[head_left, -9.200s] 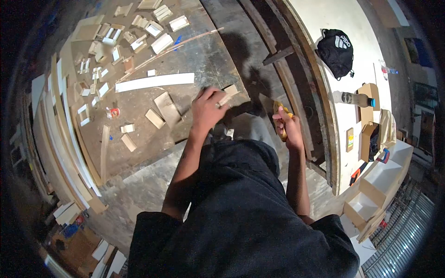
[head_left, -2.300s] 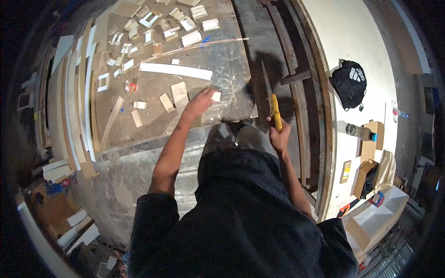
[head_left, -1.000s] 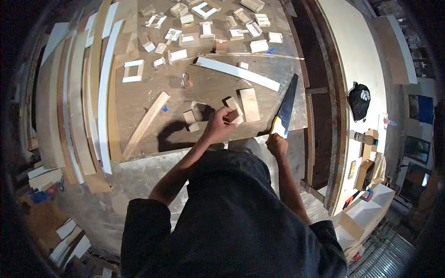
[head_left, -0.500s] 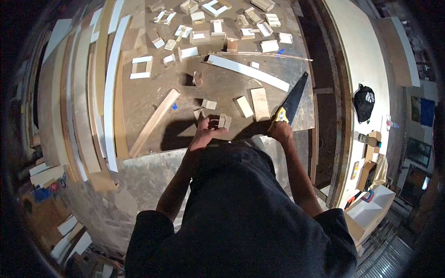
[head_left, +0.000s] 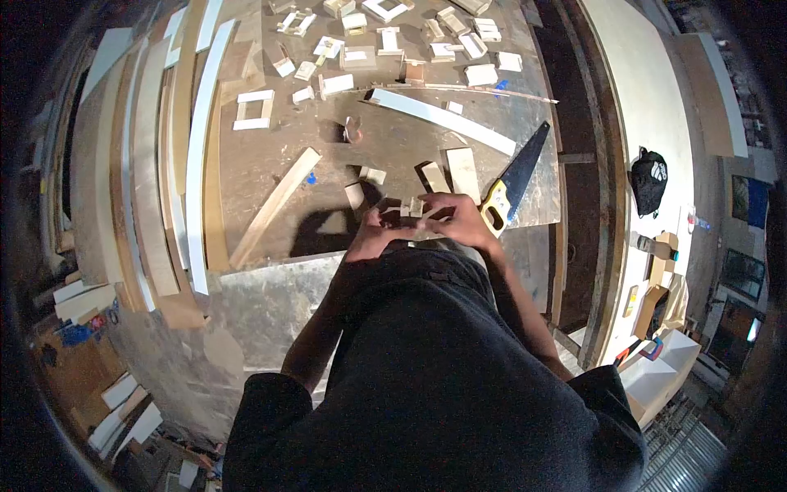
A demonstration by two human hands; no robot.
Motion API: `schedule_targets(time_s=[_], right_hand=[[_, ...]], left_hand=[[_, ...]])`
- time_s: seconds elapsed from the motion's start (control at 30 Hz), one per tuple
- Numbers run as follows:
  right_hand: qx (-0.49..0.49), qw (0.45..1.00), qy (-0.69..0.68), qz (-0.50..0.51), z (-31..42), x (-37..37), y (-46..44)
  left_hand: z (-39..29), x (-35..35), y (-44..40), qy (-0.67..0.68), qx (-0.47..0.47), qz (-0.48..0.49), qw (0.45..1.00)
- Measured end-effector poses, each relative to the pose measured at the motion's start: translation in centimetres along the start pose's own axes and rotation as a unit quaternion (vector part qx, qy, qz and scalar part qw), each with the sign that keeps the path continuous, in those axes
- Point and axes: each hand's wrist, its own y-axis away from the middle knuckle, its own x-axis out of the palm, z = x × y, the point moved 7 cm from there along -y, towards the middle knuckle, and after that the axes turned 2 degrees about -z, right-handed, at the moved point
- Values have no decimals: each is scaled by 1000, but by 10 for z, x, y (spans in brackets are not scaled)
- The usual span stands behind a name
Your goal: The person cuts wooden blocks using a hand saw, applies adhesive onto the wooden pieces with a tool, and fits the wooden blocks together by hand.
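Observation:
Both hands meet over the near edge of the wooden table (head_left: 328, 139). My left hand (head_left: 375, 234) and my right hand (head_left: 461, 220) grip small wooden pieces (head_left: 412, 207) between them, with fingers closed round the sides. How the pieces join is too small to tell. The handsaw (head_left: 518, 180), with a yellow handle and dark blade, lies on the table just right of my right hand, touched by neither hand. Behind my hands lie a small block (head_left: 371, 175), another block (head_left: 432, 177) and a wider flat block (head_left: 462, 174).
Many small wooden assemblies (head_left: 357, 57) cover the table's far part. A long white strip (head_left: 443, 121) and a bare wood strip (head_left: 275, 207) lie nearer. Long boards (head_left: 199, 164) line the left side. At right, a pale surface (head_left: 648, 98) carries a black bag (head_left: 648, 182) and a bottle (head_left: 654, 245).
My right hand has let go of the saw, now lying on the table, and has moved left to the small wooden pieces. My left hand still holds wood, now together with the right.

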Motion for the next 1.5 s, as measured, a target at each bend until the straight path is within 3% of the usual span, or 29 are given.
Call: schedule_targets(time_s=[0.03, 0.07, 0.1, 0.13, 0.2, 0.27, 0.33, 0.4, 0.5, 0.53, 0.63, 0.67, 0.73, 0.77, 0.8, 0.87, 0.93, 1.0, 1.2, 1.27, 1.33, 1.43, 1.5], right_hand=[[0, 1000, 0, 2, -4, 1, 1], [55, 995, -87, 16, -13, 3, 1], [111, 978, -172, 32, -22, 5, 3], [113, 978, -173, 37, -25, 5, 6], [134, 939, -317, 10, -19, -4, 10], [158, 937, -312, 20, -17, -12, 18], [147, 906, -397, 14, -18, -18, 22], [135, 893, -427, 38, -12, -22, 24], [94, 866, -491, 28, 2, -32, 30], [93, 866, -491, 27, 2, -34, 33], [78, 801, -593, 39, -12, -41, 36], [78, 800, -593, 44, -10, -46, 37], [79, 768, -632, 64, -3, -55, 38], [90, 779, -616, 67, -4, -60, 40], [87, 778, -619, 69, 0, -65, 42], [108, 793, -598, 36, 6, -78, 42], [131, 790, -599, 23, 3, -87, 42], [80, 791, -605, 56, 8, -95, 35], [93, 779, -613, 87, -19, -89, 15], [118, 753, -635, 126, -12, -79, 13], [140, 764, -621, 106, 4, -65, 8], [193, 681, -695, 124, 29, -30, 3], [191, 664, -711, 130, 50, -13, -5]], left_hand=[[-6, 5, 2, -1, -1, 25, 1000], [-9, 8, 3, -2, 0, 50, 999], [-12, 8, 5, 25, 9, 39, 999], [-13, 7, 8, 27, 7, 35, 999], [-17, 3, 11, 0, 20, 7, 1000], [-7, -1, 5, 0, 44, 13, 999], [0, -4, 0, -250, 77, -13, 965], [17, 5, -17, -270, 109, 4, 957], [30, 26, -37, -418, 188, 6, 889], [42, 28, -49, -418, 189, 6, 889], [69, 44, -91, -570, 217, 14, 793], [67, 50, -88, -571, 215, 9, 792], [52, 57, -78, -627, 243, -65, 737], [26, 65, -54, -578, 302, -58, 756], [11, 72, -41, -582, 302, -59, 753], [9, 68, -38, -575, 146, -61, 802], [13, 58, -32, -576, 160, -89, 796], [23, 44, -28, -362, 80, -21, 929], [-22, 34, 17, -245, 130, -44, 960], [-51, 43, 29, -111, 59, -32, 992], [-74, 46, 26, -51, 105, 10, 993], [-155, 64, 32, 24, 150, 62, 986], [-175, 67, 34, 30, 145, 182, 972]])
